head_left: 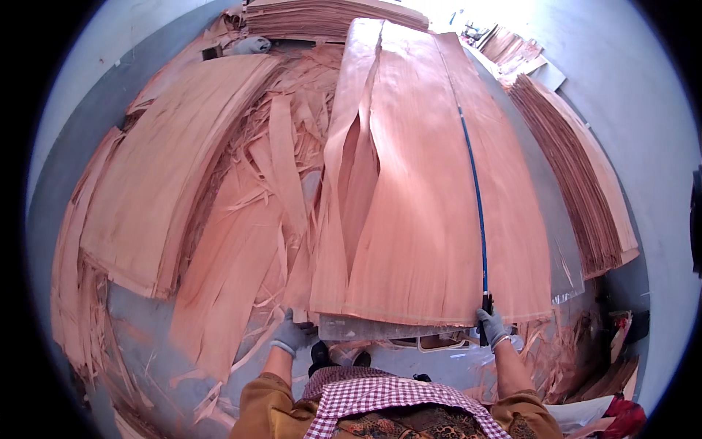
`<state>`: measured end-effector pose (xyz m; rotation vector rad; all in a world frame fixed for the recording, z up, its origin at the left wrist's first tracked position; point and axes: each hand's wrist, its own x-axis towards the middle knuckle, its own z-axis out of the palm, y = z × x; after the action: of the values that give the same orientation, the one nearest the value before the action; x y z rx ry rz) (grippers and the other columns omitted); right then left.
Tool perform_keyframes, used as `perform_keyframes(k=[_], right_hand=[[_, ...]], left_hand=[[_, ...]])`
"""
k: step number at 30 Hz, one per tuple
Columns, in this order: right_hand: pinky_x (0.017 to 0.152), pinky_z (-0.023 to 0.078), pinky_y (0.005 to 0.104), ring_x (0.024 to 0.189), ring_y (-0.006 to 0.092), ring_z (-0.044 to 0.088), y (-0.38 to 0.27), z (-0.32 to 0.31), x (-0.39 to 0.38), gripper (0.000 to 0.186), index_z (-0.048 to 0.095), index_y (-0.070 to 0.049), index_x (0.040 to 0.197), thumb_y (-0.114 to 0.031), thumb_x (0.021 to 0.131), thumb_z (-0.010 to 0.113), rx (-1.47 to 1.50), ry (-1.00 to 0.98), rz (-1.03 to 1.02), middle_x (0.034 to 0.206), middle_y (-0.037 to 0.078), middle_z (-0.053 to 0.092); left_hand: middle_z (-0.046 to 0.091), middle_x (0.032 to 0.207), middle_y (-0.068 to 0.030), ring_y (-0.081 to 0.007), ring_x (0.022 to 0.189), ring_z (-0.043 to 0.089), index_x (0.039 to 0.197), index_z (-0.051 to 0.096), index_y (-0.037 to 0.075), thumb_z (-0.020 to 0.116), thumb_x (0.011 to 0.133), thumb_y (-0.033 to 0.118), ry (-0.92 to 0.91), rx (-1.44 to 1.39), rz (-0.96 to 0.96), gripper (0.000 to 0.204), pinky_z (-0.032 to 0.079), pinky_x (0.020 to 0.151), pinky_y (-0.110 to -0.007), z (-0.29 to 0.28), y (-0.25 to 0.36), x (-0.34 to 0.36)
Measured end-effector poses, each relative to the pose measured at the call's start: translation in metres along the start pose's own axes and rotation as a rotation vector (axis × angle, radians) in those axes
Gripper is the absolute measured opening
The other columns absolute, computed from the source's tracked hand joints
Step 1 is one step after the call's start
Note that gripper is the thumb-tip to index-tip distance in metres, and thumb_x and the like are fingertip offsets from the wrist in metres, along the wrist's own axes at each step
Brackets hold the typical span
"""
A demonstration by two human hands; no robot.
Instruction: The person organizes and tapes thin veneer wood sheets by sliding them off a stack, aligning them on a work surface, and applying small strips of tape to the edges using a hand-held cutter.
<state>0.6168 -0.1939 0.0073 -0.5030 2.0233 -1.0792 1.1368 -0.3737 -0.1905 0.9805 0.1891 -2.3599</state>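
A wide sheet of reddish wood veneer (pixel 431 219) lies lengthwise before me, with a long split toward its left side. Along its right part runs a long thin blue rod (pixel 474 175) with a black handle (pixel 486 301) at the near end. My right hand (pixel 493 326), in a grey glove, is closed around that handle at the sheet's near edge. Lower left of the sheet's near corner is my left hand (pixel 293 333), also gloved in grey. Its thumb and fingers are apart, and nothing shows in them.
Veneer stacks stand at left (pixel 168 168), right (pixel 578 168) and far end (pixel 329 20). Loose veneer strips (pixel 281 154) heap between the left stack and the sheet. A grey board (pixel 365 329) shows beneath the sheet. More scraps (pixel 570 351) lie at the near right.
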Motion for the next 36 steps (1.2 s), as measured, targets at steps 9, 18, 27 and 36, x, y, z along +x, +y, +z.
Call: perform_keyframes(k=[9, 18, 27, 36], right_hand=[[0.038, 0.042, 0.0256, 0.046, 0.0106, 0.047, 0.011, 0.005, 0.003, 0.024, 0.046, -0.013, 0.094, -0.023, 0.083, 0.064, -0.07, 0.002, 0.013, 0.065, -0.001, 0.047], [0.04, 0.04, 0.0244, 0.048, 0.009, 0.046, 0.005, 0.012, 0.002, 0.026, 0.046, -0.011, 0.097, -0.021, 0.083, 0.065, -0.029, -0.008, 0.02, 0.065, -0.002, 0.048], [0.04, 0.041, 0.0272, 0.046, 0.0125, 0.047, 0.02, -0.011, -0.012, 0.064, 0.033, -0.012, 0.135, -0.021, 0.08, 0.066, -0.052, 0.074, -0.088, 0.076, 0.004, 0.053], [0.047, 0.045, 0.0268, 0.062, 0.0151, 0.054, 0.072, -0.044, -0.037, 0.084, 0.023, -0.018, 0.142, -0.016, 0.075, 0.073, 0.329, 0.167, -0.014, 0.095, 0.005, 0.056]], left_hand=[[0.052, 0.129, -0.0115, -0.0259, 0.121, 0.046, 0.124, 0.053, 0.009, 0.05, 0.084, 0.031, 0.379, 2.104, 0.933, 0.046, 0.035, 0.103, -0.036, 0.058, -0.019, 0.007], [0.062, 0.109, -0.0104, -0.0198, 0.1, 0.059, 0.113, 0.058, 0.002, 0.059, 0.081, 0.016, 0.447, 1.555, 1.3, 0.035, 0.047, 0.086, -0.031, 0.001, 0.031, 0.01], [0.063, 0.098, -0.0082, -0.0145, 0.088, 0.058, 0.101, 0.06, -0.006, 0.061, 0.086, 0.01, 0.268, 0.311, 1.318, 0.023, 0.05, 0.077, -0.029, 0.164, 0.059, -0.108], [0.061, 0.097, -0.0067, -0.0137, 0.084, 0.057, 0.101, 0.059, -0.005, 0.065, 0.084, 0.005, 0.236, 0.666, 1.502, 0.021, 0.049, 0.076, -0.028, 0.263, -0.039, -0.203]])
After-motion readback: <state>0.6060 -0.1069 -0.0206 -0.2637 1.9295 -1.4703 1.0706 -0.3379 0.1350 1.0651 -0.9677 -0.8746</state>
